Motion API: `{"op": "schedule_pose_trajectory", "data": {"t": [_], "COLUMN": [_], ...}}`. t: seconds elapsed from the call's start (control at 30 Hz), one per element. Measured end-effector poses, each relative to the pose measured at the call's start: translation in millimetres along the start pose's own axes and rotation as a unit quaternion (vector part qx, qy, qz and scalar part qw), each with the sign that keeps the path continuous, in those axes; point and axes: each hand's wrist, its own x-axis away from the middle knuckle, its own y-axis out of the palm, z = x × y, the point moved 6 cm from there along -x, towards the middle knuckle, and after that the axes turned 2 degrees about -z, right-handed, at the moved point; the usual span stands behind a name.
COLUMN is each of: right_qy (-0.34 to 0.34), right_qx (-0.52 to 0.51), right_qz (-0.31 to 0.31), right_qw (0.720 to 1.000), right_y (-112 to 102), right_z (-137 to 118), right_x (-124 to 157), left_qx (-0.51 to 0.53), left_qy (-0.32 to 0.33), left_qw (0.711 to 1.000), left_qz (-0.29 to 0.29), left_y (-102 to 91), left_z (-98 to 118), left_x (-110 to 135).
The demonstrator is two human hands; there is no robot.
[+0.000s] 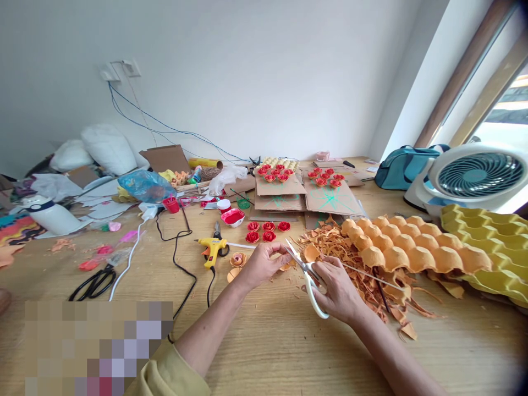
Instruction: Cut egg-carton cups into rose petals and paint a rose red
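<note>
My right hand [336,289] is closed around the white handles of a pair of scissors [307,275], blades pointing up and left. My left hand [264,264] pinches a small orange piece of egg-carton [286,265] at the blade tips. Both hands hover just above the wooden table [268,341]. An orange egg tray [404,247] lies to the right, with a heap of orange cuttings [363,275] under and beside it. Two small cut cups [237,261] sit left of my left hand.
A yellow glue gun [212,247] with black cord, black scissors [94,283], red paper roses [266,231], cardboard sheets with more roses [325,195], a yellow egg tray [490,247], a white fan [474,176], a teal bag [402,165] and clutter at far left.
</note>
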Motion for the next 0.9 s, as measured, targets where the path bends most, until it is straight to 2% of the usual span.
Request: {"op": "schedule_pose_trajectory", "data": {"t": [0.13, 0.27, 0.5, 0.57, 0.67, 0.77, 0.9], "right_qy": [-0.001, 0.006, 0.133, 0.174, 0.214, 0.224, 0.227], "right_qx": [0.006, -0.006, -0.104, -0.179, -0.32, -0.432, -0.517], "right_qz": [-0.003, -0.004, 0.03, 0.035, 0.04, 0.057, 0.069], "right_qw": [1.0, 1.0, 0.985, 0.968, 0.922, 0.872, 0.822], "right_y": [-1.5, 2.6, 9.4, 9.9, 11.5, 12.4, 15.2], "right_z": [-0.4, 3.7, 26.5, 31.4, 33.2, 29.7, 21.9], "right_x": [0.9, 1.3, 3.4, 4.9, 6.0, 4.6, 1.1], "left_qx": [-0.016, 0.013, 0.143, 0.159, 0.157, 0.122, 0.062], "left_qy": [0.012, -0.006, -0.079, -0.091, -0.1, -0.103, -0.108], "left_qw": [1.0, 1.0, 0.985, 0.982, 0.982, 0.987, 0.991], "left_qz": [-0.004, 0.009, 0.047, 0.04, 0.015, -0.014, -0.047], "left_y": [-4.0, -7.5, -8.2, -5.9, 1.0, 10.7, 22.7], "left_z": [5.6, -0.9, -14.4, -15.1, -16.0, -15.3, -12.4], "left_x": [-0.6, -2.4, -2.5, -2.0, -0.8, 1.3, 4.6]}}
